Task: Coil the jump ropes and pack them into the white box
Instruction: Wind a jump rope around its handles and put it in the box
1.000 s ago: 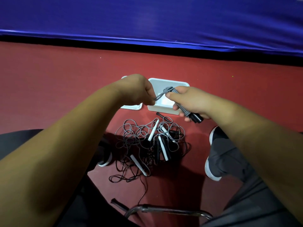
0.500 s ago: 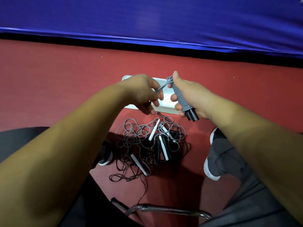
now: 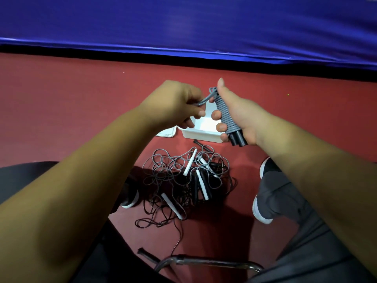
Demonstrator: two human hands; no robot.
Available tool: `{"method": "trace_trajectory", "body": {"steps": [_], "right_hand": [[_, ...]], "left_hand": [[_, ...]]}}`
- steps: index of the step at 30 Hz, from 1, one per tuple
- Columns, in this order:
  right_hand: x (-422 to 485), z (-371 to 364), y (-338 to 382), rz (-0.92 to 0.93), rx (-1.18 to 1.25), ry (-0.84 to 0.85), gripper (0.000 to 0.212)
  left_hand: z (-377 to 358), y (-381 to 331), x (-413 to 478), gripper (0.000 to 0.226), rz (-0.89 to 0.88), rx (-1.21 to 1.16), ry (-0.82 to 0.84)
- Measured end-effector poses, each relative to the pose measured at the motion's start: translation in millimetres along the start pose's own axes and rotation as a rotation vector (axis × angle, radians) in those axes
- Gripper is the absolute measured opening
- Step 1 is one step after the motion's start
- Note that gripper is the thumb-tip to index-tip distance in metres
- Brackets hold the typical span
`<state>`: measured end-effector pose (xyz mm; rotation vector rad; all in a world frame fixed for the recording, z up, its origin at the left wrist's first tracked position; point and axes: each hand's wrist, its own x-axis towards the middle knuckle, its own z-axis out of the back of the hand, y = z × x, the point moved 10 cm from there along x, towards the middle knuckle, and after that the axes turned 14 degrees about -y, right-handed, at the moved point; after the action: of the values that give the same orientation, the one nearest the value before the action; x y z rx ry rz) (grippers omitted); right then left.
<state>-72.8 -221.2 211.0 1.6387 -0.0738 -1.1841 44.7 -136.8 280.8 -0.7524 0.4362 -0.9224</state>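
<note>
Glossy blue sheet [image 3: 183,23] upper frame, matt red floor [image 3: 61,109], smooth white plastic box [image 3: 201,134], shiny metal tube [image 3: 214,263] at bottom.

Red floor [image 3: 61,111], bounded at the far side by a black band [image 3: 122,58], above which a blue sheet [image 3: 183,23] is stretched. A left shoe [image 3: 130,200] and a right shoe [image 3: 265,170], dark with white soles, are set on the floor; a grey trouser leg [image 3: 285,197] is seen over the right one. A curved chrome tube [image 3: 204,262] is shown at the near edge.
</note>
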Motion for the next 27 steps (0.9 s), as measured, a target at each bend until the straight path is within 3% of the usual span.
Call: {"method": "trace_trajectory", "body": {"steps": [3, 6, 15, 18, 22, 27], "right_hand": [[0, 1, -1, 0.003, 0.013, -0.015, 0.045], [2, 6, 0, 0.007, 0.024, -0.052, 0.039], [1, 12, 8, 0.073, -0.030, -0.104, 0.035], [1, 9, 8, 0.093, -0.048, -0.093, 0.035], [1, 11, 7, 0.090, -0.039, -0.112, 0.031], [5, 17, 5, 0.080, -0.043, -0.124, 0.033]], "left_hand": [[-1, -10, 0, 0.010, -0.181, 0.295, 0.048], [-10, -5, -3, 0.012, -0.155, 0.306, 0.143], [-30, 13, -23, 0.024, 0.217, -0.341, 0.363], [-31, 21, -26, 0.023, 0.311, -0.352, 0.394], [-29, 20, -27, 0.013, 0.285, -0.303, 0.364], [-36, 26, -21, 0.042, 0.419, -0.461, 0.284]]}}
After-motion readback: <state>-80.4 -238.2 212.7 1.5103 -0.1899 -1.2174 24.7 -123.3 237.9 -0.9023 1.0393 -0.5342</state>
